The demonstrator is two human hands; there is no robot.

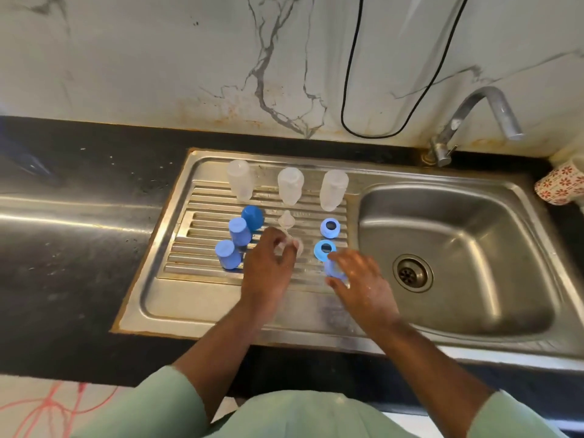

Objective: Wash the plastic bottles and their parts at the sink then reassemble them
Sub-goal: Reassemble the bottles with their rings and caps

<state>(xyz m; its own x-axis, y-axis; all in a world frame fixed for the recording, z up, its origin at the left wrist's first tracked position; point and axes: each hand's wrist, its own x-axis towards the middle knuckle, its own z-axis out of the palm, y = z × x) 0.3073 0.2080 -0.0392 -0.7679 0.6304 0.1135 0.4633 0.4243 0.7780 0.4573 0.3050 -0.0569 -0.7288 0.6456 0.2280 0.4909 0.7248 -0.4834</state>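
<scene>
Bottles (290,184) stood inverted in a row at twelve o'clock on the drainboard (177,279), caps (238,230) at nine. Left hand (268,263) pinched a clear teat (292,245); right hand (360,279) gripped a blue ring (333,268) at three.
</scene>
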